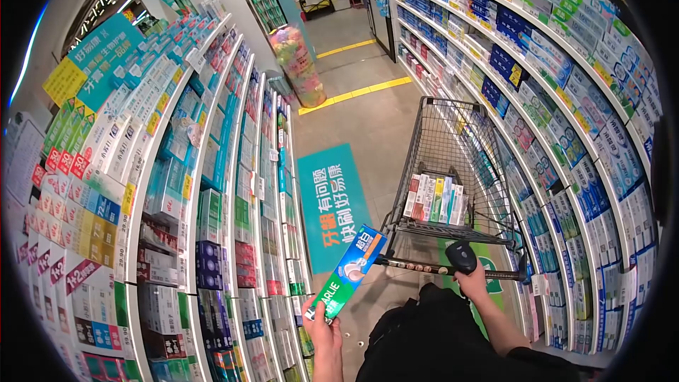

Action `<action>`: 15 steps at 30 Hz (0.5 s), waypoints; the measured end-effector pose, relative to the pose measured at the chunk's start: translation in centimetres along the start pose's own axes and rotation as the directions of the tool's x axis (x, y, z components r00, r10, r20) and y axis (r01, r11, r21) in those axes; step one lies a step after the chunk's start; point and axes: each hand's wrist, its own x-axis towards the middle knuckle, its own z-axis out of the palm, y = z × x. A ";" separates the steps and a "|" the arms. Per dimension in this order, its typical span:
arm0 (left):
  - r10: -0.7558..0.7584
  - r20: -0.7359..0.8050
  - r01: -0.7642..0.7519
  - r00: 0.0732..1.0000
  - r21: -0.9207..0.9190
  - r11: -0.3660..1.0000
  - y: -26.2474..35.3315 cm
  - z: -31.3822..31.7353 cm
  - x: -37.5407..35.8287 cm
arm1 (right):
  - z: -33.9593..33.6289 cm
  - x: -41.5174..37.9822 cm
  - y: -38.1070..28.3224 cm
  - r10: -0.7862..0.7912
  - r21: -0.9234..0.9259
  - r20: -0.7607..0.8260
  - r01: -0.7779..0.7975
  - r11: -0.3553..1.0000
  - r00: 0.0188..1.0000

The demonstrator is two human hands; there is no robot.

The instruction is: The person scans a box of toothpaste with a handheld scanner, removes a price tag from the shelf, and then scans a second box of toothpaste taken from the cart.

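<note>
My left hand (324, 327) is closed on the lower end of a green, white and blue toothpaste box (351, 269), which tilts up to the right over the aisle. In my right hand (472, 286) is a black handheld barcode scanner (462, 257), its rounded head above my fingers. The scanner appears just in front of the handle side of a dark wire shopping cart (453, 230). Several toothpaste boxes (433, 199) stand side by side in the cart, near its handle end.
Shelves (191, 170) packed with toothpaste line the left, and more shelves (566, 120) curve along the right. A teal floor sticker (332, 205) lies in the aisle. Farther off stand a colourful column of goods (297, 64) and yellow floor strips (353, 94).
</note>
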 end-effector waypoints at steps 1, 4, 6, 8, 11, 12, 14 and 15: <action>0.025 -0.010 -0.024 1.000 0.033 0.999 0.5 0.2 0.1 | 0.5 -0.3 -0.5 -0.018 -0.007 0.042 0.018 1.000 0.999; 0.116 -0.092 -0.113 0.989 0.035 0.993 1.2 0.6 0.9 | 0.9 0.1 1.0 0.076 -0.256 0.124 -0.042 0.966 0.989; 0.110 -0.122 -0.101 0.986 0.078 0.992 2.2 0.5 1.3 | 1.7 -0.1 0.7 -0.116 -0.518 0.076 0.139 0.844 0.990; 0.145 -0.113 -0.131 0.983 0.122 0.984 3.3 0.9 1.6 | 2.0 0.0 0.3 -0.088 -0.501 0.099 0.126 0.856 0.991; 0.172 -0.104 -0.160 0.980 0.112 0.981 4.0 0.7 1.7 | 2.0 1.1 1.7 -0.017 -0.415 0.123 0.067 0.907 0.992; 0.173 -0.099 -0.162 0.980 0.106 0.981 4.0 0.7 1.9 | 2.2 1.4 1.7 0.010 -0.374 0.122 0.036 0.927 0.993; 0.165 -0.084 -0.156 0.983 0.106 0.982 4.1 0.9 2.1 | 2.6 1.8 1.8 0.031 -0.318 0.142 0.016 0.948 0.989; 0.157 -0.083 -0.148 0.984 0.105 0.983 4.1 1.1 2.1 | 2.8 2.1 1.5 0.040 -0.296 0.155 0.007 0.955 0.987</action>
